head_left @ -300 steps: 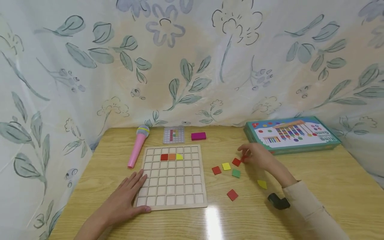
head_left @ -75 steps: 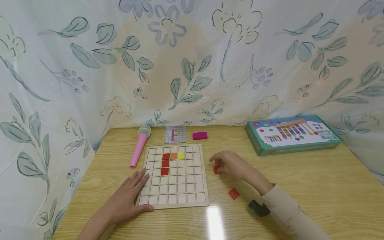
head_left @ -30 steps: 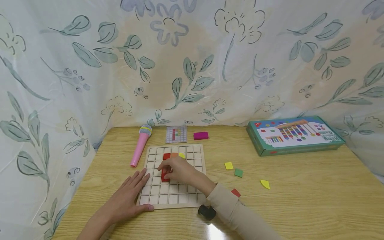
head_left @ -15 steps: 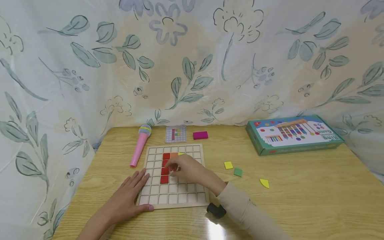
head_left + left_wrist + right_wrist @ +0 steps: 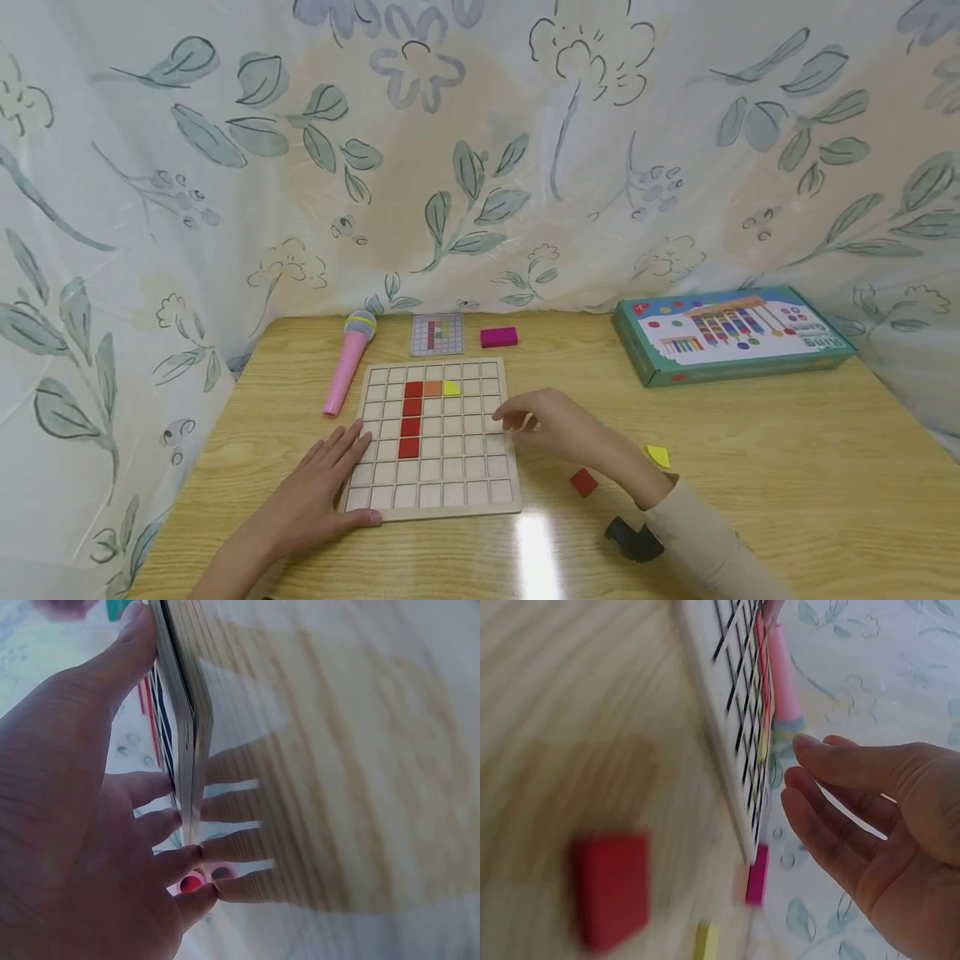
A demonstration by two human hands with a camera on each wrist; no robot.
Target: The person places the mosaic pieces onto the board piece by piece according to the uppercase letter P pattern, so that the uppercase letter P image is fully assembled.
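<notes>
Left hand (image 5: 318,483) relaxed on board (image 5: 450,516), gripping nothing; right hand (image 5: 551,423), loosely curled, empty, just pulled back to board's right edge; red tile (image 5: 583,482) loose lower right; red column (image 5: 410,427), left of centre, now seemingly four seated.

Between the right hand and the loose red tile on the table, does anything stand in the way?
Nothing visible does: in the head view, only bare tabletop shows between the right hand and the loose red tile. The rounded yellow tile lies off to the right, outside that gap.
</notes>
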